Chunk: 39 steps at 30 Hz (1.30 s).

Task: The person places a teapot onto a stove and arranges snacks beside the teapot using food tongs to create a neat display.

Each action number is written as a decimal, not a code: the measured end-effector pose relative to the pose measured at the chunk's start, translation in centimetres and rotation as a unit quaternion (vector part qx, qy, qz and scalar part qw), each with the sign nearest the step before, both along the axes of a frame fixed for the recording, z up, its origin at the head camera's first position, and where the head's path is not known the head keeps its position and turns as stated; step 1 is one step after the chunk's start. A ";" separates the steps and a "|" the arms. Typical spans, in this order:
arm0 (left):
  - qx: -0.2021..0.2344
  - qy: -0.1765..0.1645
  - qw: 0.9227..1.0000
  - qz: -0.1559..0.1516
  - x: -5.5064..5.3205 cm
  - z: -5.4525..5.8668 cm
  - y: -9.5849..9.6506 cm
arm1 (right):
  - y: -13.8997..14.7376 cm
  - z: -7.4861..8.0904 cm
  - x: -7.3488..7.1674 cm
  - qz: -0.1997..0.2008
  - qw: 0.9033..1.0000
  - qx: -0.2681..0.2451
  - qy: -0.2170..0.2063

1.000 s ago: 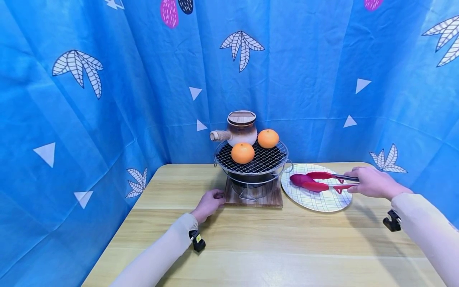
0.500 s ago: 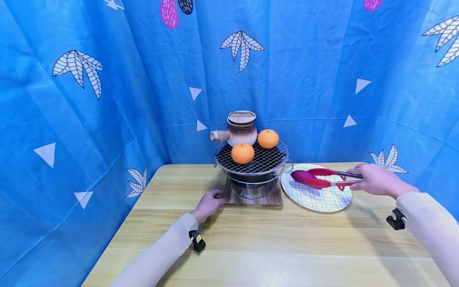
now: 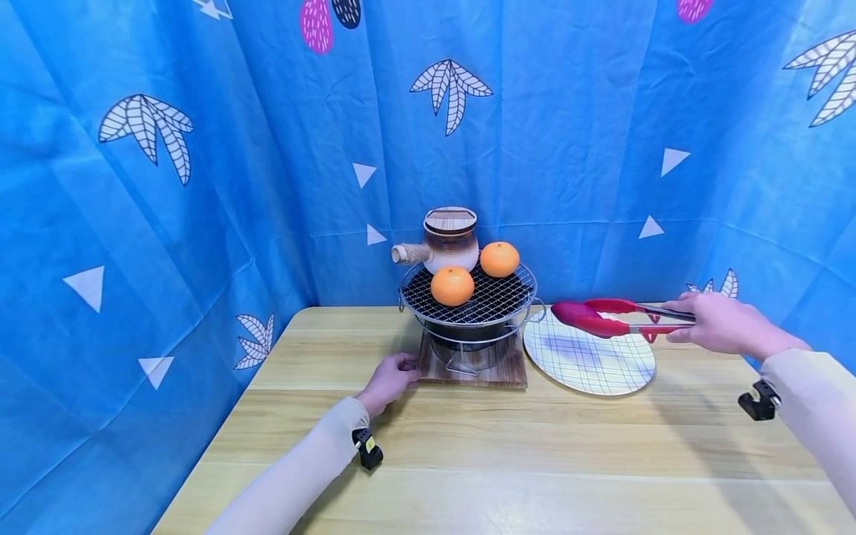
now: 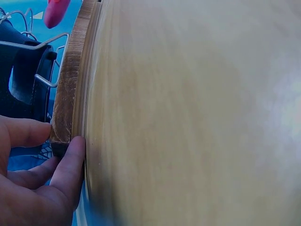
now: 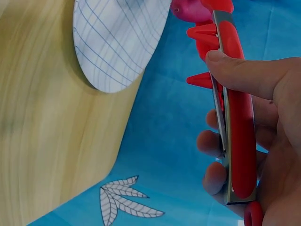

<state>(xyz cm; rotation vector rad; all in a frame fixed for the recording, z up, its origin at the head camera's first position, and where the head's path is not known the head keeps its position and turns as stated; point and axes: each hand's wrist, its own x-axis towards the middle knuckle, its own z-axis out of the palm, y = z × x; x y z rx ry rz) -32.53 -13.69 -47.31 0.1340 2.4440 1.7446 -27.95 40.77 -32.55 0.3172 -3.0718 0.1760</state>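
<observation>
My right hand [image 3: 729, 325] grips red-and-steel tongs [image 5: 241, 146], thumb on one arm and fingers curled round the other. Held between the tong tips is a purple-red sweet potato [image 3: 567, 312], raised above the back of a round checked plate [image 3: 595, 368]. At the left, my left hand [image 3: 388, 380] pinches the corner of a brown wooden board [image 4: 67, 89] between thumb and fingers. On that board stands a round wire-mesh grill [image 3: 491, 308], carrying two oranges, one orange [image 3: 452, 287] in front and another orange [image 3: 499, 259] behind at right.
A lidded clay pot [image 3: 453, 253] with a rope-wrapped side handle sits at the back of the grill. The grill's wire loop handle [image 3: 538, 308] reaches toward the plate. Blue patterned curtain [image 3: 568, 148] encloses the wooden table [image 3: 468, 461] at the back and sides.
The right hand has moved up and to the right, lifting the tongs and the sweet potato off the plate. The left hand and the grill have stayed put.
</observation>
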 end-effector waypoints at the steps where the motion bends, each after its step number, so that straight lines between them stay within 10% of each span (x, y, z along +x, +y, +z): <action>1: -0.001 0.000 1.000 0.000 0.0 0.0 0.0 | 0.1 0.1 0.1 -0.001 1.000 -0.001 0.001; 39: -0.010 0.005 1.000 -0.004 0.3 0.3 0.0 | -1.0 5.7 2.0 -0.012 0.999 0.001 0.052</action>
